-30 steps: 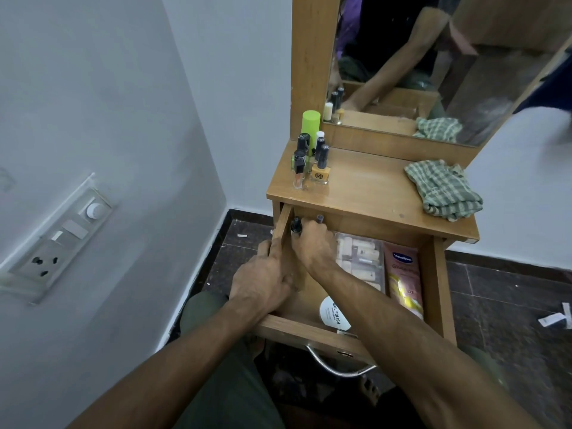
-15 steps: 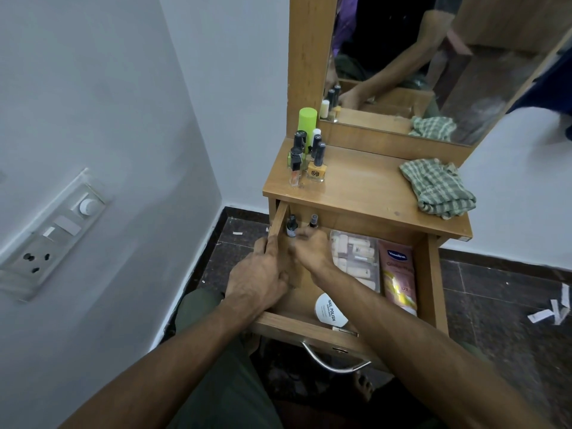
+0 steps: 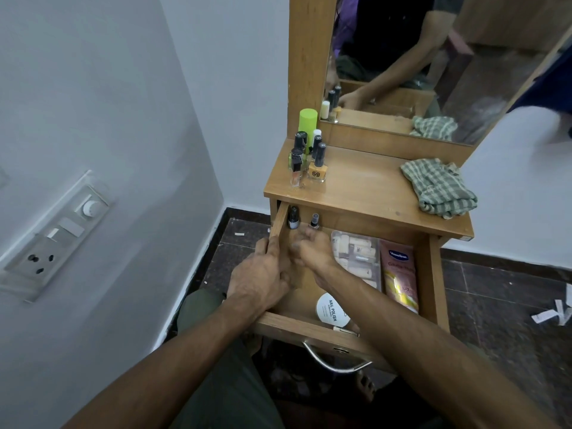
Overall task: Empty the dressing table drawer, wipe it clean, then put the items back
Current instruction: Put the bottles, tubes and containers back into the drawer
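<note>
The wooden drawer [image 3: 433, 274] of the dressing table is pulled out. My left hand [image 3: 263, 275] grips the drawer's left wall. My right hand [image 3: 311, 250] is inside the drawer with relaxed fingers and holds nothing. Just beyond its fingertips, two small nail polish bottles [image 3: 293, 217] [image 3: 314, 222] stand upright in the back left corner. Also in the drawer lie a clear box of small tubes [image 3: 356, 255], a pink Vaseline tube [image 3: 399, 280] and a white round nail polish remover tub [image 3: 332, 309]. More nail polish bottles [image 3: 309, 159] and a green cylinder [image 3: 308, 122] stand on the tabletop's left.
A green checked cloth [image 3: 439, 187] lies crumpled on the right of the tabletop, below the mirror [image 3: 433, 57]. A white wall with a switch panel [image 3: 52, 239] runs close along the left. The drawer's metal handle [image 3: 337, 365] sticks out toward me. Paper scraps [image 3: 554, 314] lie on the dark floor.
My right hand was over the two small bottles a second ago; it has since drawn back, leaving them standing in the back left corner. My left hand stays on the drawer wall.
</note>
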